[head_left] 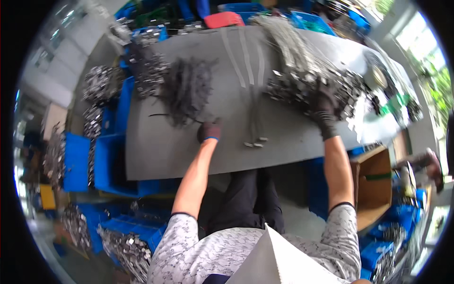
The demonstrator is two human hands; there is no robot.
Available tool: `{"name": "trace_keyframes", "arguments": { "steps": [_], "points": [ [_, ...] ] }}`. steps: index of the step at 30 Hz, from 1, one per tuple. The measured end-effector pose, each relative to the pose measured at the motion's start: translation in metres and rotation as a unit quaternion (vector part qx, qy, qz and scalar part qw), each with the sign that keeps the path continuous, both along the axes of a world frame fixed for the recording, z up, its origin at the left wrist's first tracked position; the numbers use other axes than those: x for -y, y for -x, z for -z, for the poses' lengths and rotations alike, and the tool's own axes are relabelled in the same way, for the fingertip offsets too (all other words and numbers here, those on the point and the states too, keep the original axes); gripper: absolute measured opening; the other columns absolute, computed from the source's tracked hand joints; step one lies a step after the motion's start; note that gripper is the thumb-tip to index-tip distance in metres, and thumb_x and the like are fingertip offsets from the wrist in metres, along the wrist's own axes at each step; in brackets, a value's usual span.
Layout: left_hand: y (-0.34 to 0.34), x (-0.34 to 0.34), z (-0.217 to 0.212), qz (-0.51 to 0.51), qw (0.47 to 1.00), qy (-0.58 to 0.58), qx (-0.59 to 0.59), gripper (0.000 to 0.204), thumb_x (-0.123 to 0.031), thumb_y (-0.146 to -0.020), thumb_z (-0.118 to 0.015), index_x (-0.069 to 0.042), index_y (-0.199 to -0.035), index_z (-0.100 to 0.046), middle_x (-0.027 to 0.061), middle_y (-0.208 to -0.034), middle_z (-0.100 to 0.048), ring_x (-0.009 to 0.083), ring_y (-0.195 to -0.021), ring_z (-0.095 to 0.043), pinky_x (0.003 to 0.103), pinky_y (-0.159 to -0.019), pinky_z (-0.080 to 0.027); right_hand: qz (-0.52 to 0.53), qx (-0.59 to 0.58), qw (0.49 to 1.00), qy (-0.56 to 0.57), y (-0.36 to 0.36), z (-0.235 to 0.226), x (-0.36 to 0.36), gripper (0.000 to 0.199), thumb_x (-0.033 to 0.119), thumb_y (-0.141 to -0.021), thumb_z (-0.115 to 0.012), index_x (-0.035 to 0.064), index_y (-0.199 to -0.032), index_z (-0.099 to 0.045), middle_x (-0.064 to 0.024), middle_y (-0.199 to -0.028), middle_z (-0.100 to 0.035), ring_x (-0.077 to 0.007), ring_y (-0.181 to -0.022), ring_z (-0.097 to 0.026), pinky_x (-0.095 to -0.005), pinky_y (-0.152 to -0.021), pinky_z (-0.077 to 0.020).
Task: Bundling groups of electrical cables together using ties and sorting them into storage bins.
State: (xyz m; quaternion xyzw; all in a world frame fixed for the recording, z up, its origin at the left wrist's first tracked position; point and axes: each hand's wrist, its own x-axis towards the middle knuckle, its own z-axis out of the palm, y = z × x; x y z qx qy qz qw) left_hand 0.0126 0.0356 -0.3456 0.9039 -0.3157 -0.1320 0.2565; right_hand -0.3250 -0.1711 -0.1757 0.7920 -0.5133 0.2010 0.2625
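My left hand (208,131), in a dark glove, is at the lower right edge of a heap of dark thin strips (187,90). Its fingers look curled at the end of a dark strand, but blur hides what is in them. My right hand (325,102), also gloved, reaches into a pile of dark strips with shiny metal-like ends (293,87); its fingertips are lost among them. Between the hands, three long thin strips (255,113) lie side by side, pale at the far part, dark nearer me, with small light ends toward me.
The grey table (227,156) spans the middle. Long pale strips (283,42) run to its far edge, near a red object (223,20). A tape roll (376,76) sits at right. Blue bins (111,158) stand at left, and an open cardboard box (376,184) below right.
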Motion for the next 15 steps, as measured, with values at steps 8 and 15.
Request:
{"name": "trace_keyframes", "arguments": {
  "steps": [8, 15],
  "points": [
    [-0.053, 0.016, 0.014, -0.012, 0.983, -0.173, -0.055, 0.033, -0.038, -0.083, -0.061, -0.013, -0.099, -0.075, 0.0158, -0.110, -0.071, 0.0343, -0.102, -0.069, 0.046, -0.083, -0.056, -0.103, 0.258, 0.958, -0.070, 0.019, 0.029, 0.003, 0.031, 0.029, -0.090, -0.060, 0.0075, -0.112, -0.064, -0.0209, -0.096, -0.067, -0.0383, -0.088, -0.065, -0.0446, -0.077, -0.0509],
    [-0.070, -0.004, 0.066, 0.319, 0.927, -0.195, -0.013, 0.023, -0.028, -0.085, -0.062, -0.011, -0.095, -0.075, 0.0112, -0.098, -0.073, 0.0271, -0.081, -0.071, 0.041, -0.069, -0.057, -0.098, 0.590, 0.398, -0.695, 0.120, 0.072, -0.118, 0.038, 0.035, -0.098, -0.053, 0.0035, -0.117, -0.063, -0.0131, -0.114, -0.068, -0.0263, -0.085, -0.069, -0.0393, -0.071, -0.0582]
  ]
}}
